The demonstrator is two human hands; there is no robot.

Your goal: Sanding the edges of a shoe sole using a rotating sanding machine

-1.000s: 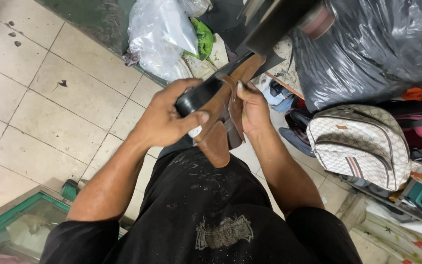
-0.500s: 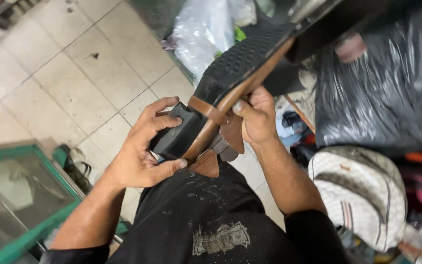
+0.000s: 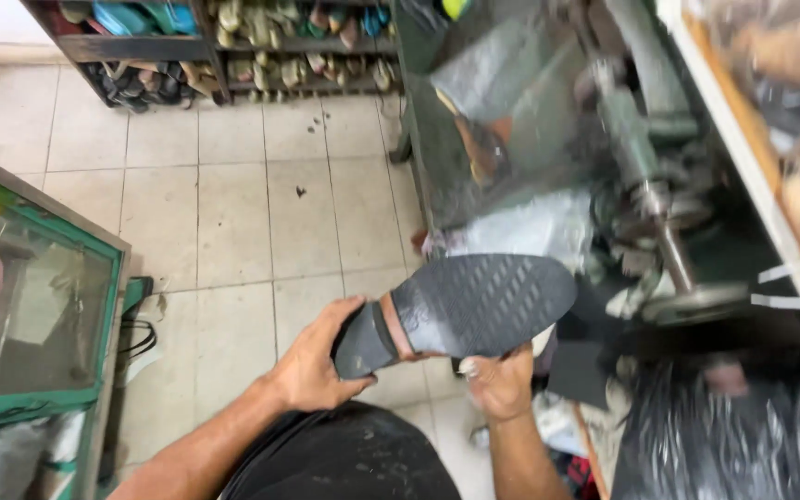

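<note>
While both forearms rise from the bottom edge over a black apron (image 3: 344, 463), the left hand (image 3: 318, 366) wraps the heel end of a shoe (image 3: 460, 310), thumb and fingers closed around the black heel block. Right hand (image 3: 502, 381), at 5 o'clock of the shoe, grips the lower edge of the sole from underneath, fingers curled around it. Shoe is held sole-up, roughly level, toe pointing to 3 o'clock; dark ridged rubber sole faces the camera (a brown strip shows at the waist between heel and forepart). It sits near frame centre, above the tiled floor (image 3: 233, 222), touching nothing but the two hands.

At 9 o'clock of the hands: green-framed glass cabinet (image 3: 30, 306), standing on the floor, well apart from the shoe. At 4 o'clock: black plastic bag (image 3: 733, 435), crumpled. At 1 to 2 o'clock, just beyond the toe: green machine (image 3: 641, 157) with a metal shaft, partly blurred; detail cannot be told. At 3 o'clock, right edge: white-edged shelf (image 3: 752, 185). Farthest, at 11 to 12 o'clock: low rack of shoes (image 3: 233, 37) along the wall.
</note>
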